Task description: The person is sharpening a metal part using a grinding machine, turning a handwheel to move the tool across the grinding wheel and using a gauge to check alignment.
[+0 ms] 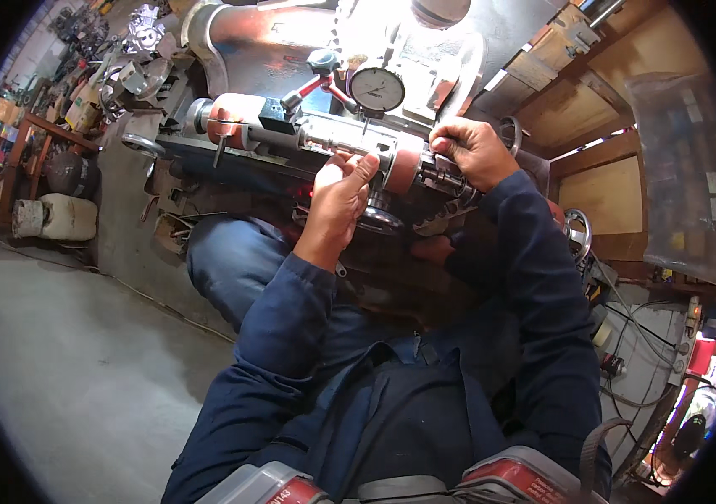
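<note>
A stepped metal shaft (322, 137) lies sideways in a bench fixture, between a red-painted left block (232, 118) and a smaller red right block (406, 166). My left hand (343, 195) has its thumb and fingertips closed on the shaft's near side. Just right of the right block, my right hand (477, 153) is closed at the metal end fitting; its fingers hide what they grip. A round dial indicator (377, 88) stands over the shaft, its stem pointing down at it. Its jointed red arm (312, 86) carries a blue-grey knob (323, 60).
A handwheel (142, 145) sits at the machine's left and another handwheel (578, 233) at its right. Metal parts (146, 29) crowd the far left. A white jug (71, 217) stands on the floor. Wooden panelling (602, 197) and cables (639, 336) lie to the right.
</note>
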Motion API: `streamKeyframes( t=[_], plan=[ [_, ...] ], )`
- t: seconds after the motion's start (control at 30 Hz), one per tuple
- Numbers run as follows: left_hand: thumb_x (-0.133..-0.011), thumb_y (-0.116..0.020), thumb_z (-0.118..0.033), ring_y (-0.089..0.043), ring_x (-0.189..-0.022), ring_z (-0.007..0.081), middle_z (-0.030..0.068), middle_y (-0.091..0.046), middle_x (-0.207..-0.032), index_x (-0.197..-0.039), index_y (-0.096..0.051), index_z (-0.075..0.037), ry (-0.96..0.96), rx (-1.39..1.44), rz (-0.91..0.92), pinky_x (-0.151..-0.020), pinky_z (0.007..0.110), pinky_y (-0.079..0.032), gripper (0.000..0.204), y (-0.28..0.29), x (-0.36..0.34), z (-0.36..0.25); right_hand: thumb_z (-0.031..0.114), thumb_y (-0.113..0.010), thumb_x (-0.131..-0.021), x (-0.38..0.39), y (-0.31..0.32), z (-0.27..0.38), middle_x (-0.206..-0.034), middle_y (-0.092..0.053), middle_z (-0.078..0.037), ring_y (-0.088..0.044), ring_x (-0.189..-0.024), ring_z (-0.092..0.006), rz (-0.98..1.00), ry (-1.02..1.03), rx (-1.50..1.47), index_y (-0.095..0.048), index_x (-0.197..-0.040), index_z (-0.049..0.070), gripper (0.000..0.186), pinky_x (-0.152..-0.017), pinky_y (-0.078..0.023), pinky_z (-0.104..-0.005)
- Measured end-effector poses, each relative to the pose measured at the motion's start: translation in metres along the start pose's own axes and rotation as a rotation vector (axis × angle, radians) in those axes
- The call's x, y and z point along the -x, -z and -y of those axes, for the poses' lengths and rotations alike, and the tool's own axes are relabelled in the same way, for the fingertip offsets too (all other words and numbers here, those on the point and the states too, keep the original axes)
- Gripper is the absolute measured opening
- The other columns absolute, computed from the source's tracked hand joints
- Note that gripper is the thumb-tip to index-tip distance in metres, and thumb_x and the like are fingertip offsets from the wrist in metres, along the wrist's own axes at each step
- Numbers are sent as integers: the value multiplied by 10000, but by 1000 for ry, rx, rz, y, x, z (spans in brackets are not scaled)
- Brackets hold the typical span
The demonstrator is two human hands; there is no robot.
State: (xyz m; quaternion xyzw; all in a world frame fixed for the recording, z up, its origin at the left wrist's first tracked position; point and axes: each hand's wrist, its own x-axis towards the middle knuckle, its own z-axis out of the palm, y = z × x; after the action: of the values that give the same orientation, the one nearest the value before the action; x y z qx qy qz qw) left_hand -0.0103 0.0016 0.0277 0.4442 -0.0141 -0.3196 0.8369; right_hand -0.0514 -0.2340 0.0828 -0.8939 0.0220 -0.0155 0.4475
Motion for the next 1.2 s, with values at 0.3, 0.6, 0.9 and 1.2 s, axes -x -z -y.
streamKeyframes(
  t=[0.3, 0.6, 0.9, 1.2],
  plan=[
    [-933, -660, -226, -320, -443, 9, -64, -420, -645, -1014, -520, -61, -17, 22, -9, -382, 182, -245, 232, -4, -1, 0, 54, -652, -863, 2, 4, 27, -821, -710, -102, -667, -746, -173, 45, -92, 76, -715, -957, 21, 118, -714, -518, -332],
    [-911, -689, -183, -318, -429, -14, -82, -442, -641, -957, -508, -81, -16, 60, -10, -366, 179, -224, 213, -4, 1, -2, 44, -609, -830, -5, -3, 24, -741, -669, -176, -679, -683, -281, -44, 208, 558, -681, -839, -2, 86, -645, -515, -354],
    [-920, -678, -232, -346, -452, 11, -38, -470, -711, -985, -498, -57, -24, 27, 3, -379, 174, -268, 259, 0, 3, -2, 85, -624, -822, -4, -5, 24, -757, -674, -171, -682, -732, -306, -80, 179, 524, -694, -825, 24, 93, -668, -525, -382],
    [-906, -688, -198, -373, -481, 14, -25, -479, -783, -947, -471, -80, -42, 71, 10, -388, 170, -280, 250, -1, 2, -1, 160, -631, -810, -7, -8, 31, -758, -676, -168, -673, -741, -328, -87, 129, 714, -704, -800, 44, 137, -695, -529, -405]
  ],
)
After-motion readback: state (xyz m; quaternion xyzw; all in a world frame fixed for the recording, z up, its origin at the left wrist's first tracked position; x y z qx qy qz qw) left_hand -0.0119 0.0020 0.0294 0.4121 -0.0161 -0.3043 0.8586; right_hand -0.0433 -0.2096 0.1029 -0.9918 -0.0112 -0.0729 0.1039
